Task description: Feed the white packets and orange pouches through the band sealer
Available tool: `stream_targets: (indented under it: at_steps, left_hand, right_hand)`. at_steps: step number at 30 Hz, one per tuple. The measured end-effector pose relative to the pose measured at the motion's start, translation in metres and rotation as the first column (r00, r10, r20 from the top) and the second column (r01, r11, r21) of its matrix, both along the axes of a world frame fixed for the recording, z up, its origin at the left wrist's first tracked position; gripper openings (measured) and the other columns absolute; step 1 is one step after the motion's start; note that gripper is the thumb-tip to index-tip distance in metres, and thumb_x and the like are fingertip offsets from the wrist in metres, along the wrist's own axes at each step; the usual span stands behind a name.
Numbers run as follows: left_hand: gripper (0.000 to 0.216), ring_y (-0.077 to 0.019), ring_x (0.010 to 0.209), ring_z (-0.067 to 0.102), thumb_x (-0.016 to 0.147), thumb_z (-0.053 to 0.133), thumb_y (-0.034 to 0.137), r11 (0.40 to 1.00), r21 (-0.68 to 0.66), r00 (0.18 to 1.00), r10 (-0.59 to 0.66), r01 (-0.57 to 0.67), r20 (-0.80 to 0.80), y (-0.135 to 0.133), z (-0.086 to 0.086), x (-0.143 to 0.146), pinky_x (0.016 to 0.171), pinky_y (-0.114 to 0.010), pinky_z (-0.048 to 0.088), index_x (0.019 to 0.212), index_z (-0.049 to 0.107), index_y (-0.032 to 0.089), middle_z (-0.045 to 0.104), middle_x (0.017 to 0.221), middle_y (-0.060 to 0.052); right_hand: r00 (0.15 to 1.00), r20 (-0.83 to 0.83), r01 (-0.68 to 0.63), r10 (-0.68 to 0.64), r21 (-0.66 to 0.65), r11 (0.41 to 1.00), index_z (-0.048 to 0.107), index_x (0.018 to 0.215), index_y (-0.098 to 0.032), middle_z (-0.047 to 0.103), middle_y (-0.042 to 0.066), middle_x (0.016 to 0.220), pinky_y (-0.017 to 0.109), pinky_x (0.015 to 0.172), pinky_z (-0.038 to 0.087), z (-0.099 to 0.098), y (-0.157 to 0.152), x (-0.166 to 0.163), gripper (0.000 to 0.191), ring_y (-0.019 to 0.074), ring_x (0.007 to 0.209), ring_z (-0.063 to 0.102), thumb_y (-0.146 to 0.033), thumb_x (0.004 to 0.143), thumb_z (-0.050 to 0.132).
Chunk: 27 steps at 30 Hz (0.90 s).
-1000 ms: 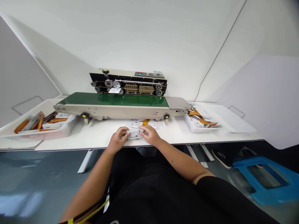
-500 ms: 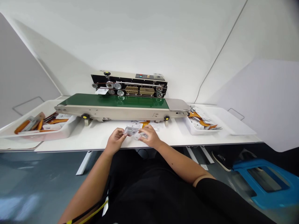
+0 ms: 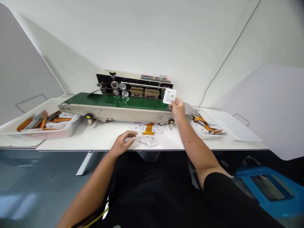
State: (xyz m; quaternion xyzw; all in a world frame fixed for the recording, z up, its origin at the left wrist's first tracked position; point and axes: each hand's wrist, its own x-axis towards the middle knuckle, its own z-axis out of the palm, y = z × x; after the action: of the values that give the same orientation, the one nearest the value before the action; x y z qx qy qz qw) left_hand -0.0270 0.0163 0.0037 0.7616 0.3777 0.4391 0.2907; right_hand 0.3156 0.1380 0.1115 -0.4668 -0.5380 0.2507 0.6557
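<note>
My right hand pinches a small white printed packet by its lower right corner. It holds the packet upright at the right end of a band sealer, in front of the rollers there. My left hand hovers over the table's front with its fingers apart and nothing in them. Just right of those fingers lie several white printed packets and an orange piece. Another thin packet leans at the sealer's left end, above the green conveyor belt.
A white bin of orange and white packets stands at the left. To the right is another white tray of similar packets, with a white sheet or lid beside it. A blue plastic stool is on the floor at right.
My right hand has moved up and right with a packet to the sealer's right end. My left hand has let go of the clear-looking packet. The packet at the sealer's left end has tipped.
</note>
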Motion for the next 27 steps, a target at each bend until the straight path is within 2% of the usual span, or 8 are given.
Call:
stream_targets:
  at_steps: [4,11,16,19,21,23,25,27]
  left_hand:
    - [0.029,-0.0227,0.103,0.071,0.097,0.062,0.043,0.998,0.038,0.997,0.044,-0.041,-0.062,0.000,-0.001,0.000,0.094,-0.039,0.059,0.118,0.067,0.023,0.072,0.119,-0.008]
    - [0.028,-0.0212,0.097,0.070,0.098,0.060,0.042,0.989,0.143,0.989,0.056,-0.036,-0.134,0.001,0.001,0.003,0.091,-0.037,0.058,0.116,0.068,0.022,0.072,0.114,-0.008]
    - [0.029,-0.0225,0.100,0.068,0.098,0.058,0.042,0.990,0.139,0.986,0.051,-0.029,-0.158,0.000,0.001,0.002,0.092,-0.037,0.058,0.117,0.067,0.022,0.071,0.116,-0.009]
    - [0.028,-0.0259,0.112,0.065,0.098,0.058,0.042,0.987,0.153,0.982,0.066,-0.039,-0.175,0.002,0.001,0.004,0.101,-0.043,0.054,0.116,0.067,0.022,0.070,0.121,-0.010]
    - [0.029,-0.0282,0.122,0.061,0.096,0.059,0.041,0.983,0.174,0.978,0.095,-0.063,-0.186,0.006,0.000,0.007,0.109,-0.047,0.049,0.118,0.066,0.023,0.069,0.126,-0.011]
    - [0.033,-0.0301,0.129,0.057,0.094,0.062,0.040,0.979,0.185,0.971,0.126,-0.088,-0.203,0.013,-0.003,0.009,0.114,-0.050,0.043,0.122,0.065,0.023,0.066,0.134,-0.011]
    - [0.039,-0.0319,0.137,0.051,0.092,0.065,0.039,0.980,0.180,0.964,0.123,-0.081,-0.237,0.022,-0.006,0.010,0.118,-0.053,0.039,0.128,0.064,0.023,0.060,0.144,-0.012]
    - [0.042,-0.0338,0.146,0.041,0.093,0.064,0.040,0.984,0.176,0.955,0.086,-0.036,-0.284,0.031,-0.011,0.009,0.123,-0.055,0.031,0.131,0.064,0.024,0.053,0.153,-0.011]
  right_hand:
    - [0.973,0.028,0.232,-0.230,-0.139,0.963,0.068,0.112,-0.015,0.066,0.000,0.072,0.020,0.053,0.046,0.024,0.031,0.041,0.033,0.0107,0.057,0.056,-0.020,0.082,0.055]
    - [0.994,-0.105,-0.030,-0.013,-0.393,0.919,0.061,0.078,-0.013,0.052,-0.003,0.053,0.016,0.040,0.027,0.030,0.049,0.011,0.010,0.0067,0.044,0.043,-0.006,0.073,0.057]
    - [0.997,-0.069,-0.070,0.044,-0.432,0.899,0.062,0.079,-0.013,0.058,0.000,0.059,0.019,0.048,0.037,0.035,0.059,-0.005,0.006,0.0084,0.049,0.049,-0.008,0.076,0.062]
    - [0.991,0.117,0.098,-0.066,-0.297,0.950,0.068,0.098,-0.013,0.066,0.004,0.079,0.027,0.067,0.050,0.034,0.047,-0.006,0.019,0.0149,0.070,0.060,-0.019,0.081,0.066]
    - [0.931,0.287,0.244,-0.224,-0.036,0.969,0.068,0.115,-0.016,0.068,0.008,0.100,0.035,0.086,0.052,0.024,0.025,-0.014,0.031,0.0212,0.092,0.063,-0.026,0.086,0.063]
    - [0.869,0.402,0.217,-0.289,0.214,0.952,0.068,0.122,-0.019,0.066,0.011,0.116,0.041,0.099,0.048,0.003,-0.007,-0.030,0.034,0.0252,0.109,0.060,-0.027,0.091,0.055]
    - [0.818,0.555,-0.013,-0.153,0.283,0.959,0.070,0.119,-0.021,0.067,0.011,0.119,0.044,0.107,0.044,-0.029,-0.042,-0.053,0.031,0.0261,0.117,0.058,-0.025,0.095,0.051]
    - [0.663,0.747,-0.252,0.050,0.160,0.954,0.070,0.122,-0.022,0.068,0.011,0.122,0.045,0.110,0.042,-0.065,-0.071,-0.076,0.032,0.0265,0.119,0.058,-0.027,0.096,0.053]
